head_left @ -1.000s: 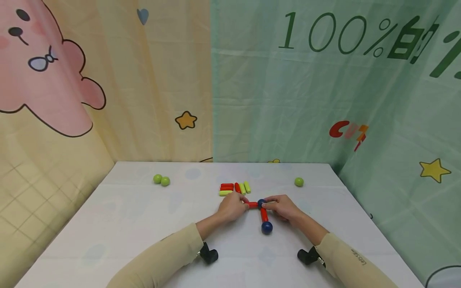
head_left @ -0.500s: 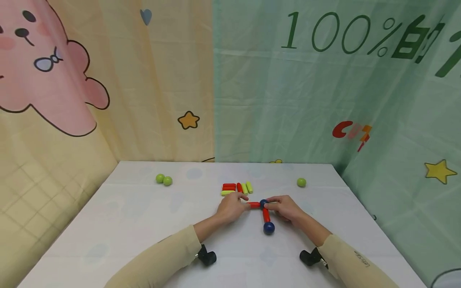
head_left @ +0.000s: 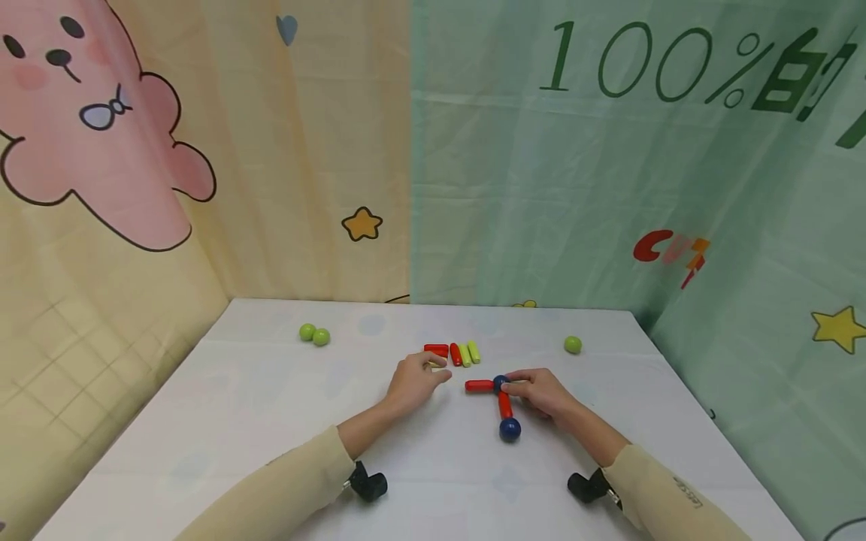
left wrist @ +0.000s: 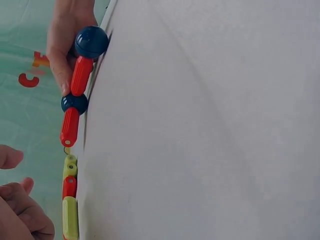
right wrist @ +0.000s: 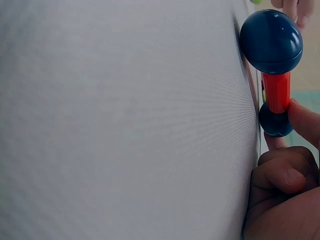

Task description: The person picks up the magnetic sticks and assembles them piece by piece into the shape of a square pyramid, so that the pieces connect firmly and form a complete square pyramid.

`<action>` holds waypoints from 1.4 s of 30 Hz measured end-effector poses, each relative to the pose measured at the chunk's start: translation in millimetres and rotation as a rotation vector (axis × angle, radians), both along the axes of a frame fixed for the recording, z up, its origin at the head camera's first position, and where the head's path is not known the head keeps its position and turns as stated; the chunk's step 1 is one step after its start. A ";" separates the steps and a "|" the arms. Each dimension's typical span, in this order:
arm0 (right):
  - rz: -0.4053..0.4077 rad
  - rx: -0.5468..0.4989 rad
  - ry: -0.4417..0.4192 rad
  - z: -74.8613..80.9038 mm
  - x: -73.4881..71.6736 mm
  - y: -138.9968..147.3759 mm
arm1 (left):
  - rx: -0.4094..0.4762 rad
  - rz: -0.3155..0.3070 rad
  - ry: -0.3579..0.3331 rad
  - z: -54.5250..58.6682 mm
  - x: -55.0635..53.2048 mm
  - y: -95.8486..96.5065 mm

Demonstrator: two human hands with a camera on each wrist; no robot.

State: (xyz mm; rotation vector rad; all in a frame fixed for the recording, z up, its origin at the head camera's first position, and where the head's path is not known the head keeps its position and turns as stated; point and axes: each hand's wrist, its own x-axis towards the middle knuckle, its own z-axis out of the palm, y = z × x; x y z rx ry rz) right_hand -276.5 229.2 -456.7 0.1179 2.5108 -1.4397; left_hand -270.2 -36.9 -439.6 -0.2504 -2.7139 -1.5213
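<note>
My right hand (head_left: 543, 392) pinches a blue ball (head_left: 499, 384) between thumb and fingers. One red rod (head_left: 479, 386) sticks out from that ball to the left. Another red rod (head_left: 505, 406) runs toward me and ends in a second blue ball (head_left: 510, 430), which looms large in the right wrist view. Left of this L-shaped piece, my left hand (head_left: 414, 382) hovers with thumb and fingers apart and nothing between them. It overlaps part of a group of loose rods, among them a red rod (head_left: 456, 355) and a yellow-green rod (head_left: 475, 352).
Two green balls (head_left: 314, 335) lie side by side at the back left of the white table (head_left: 271, 421). A single green ball (head_left: 573, 345) is at the back right. Printed curtains (head_left: 514, 188) stand behind the table and along both sides.
My left hand has let go of the left red rod and moved left, away from it. My right hand keeps its pinch on the blue ball. The head view has turned slightly left.
</note>
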 end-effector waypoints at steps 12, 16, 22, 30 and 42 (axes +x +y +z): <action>-0.010 0.006 0.005 -0.6 -0.1 2.2 | 0.087 0.126 0.023 1.7 -2.3 -37.8; -0.002 0.004 0.007 -1.2 -0.7 1.9 | 0.094 0.172 0.027 0.9 -4.3 -54.5; 0.003 -0.005 0.010 -1.8 -1.6 0.2 | 0.100 0.230 0.018 1.8 -9.1 -77.6; -0.002 -0.014 0.008 -1.0 -1.4 -1.3 | 0.105 0.333 0.006 1.2 -21.2 -108.1; -0.005 -0.008 0.012 -2.1 -0.1 -0.6 | 0.074 0.430 -0.015 -0.5 -37.3 -146.0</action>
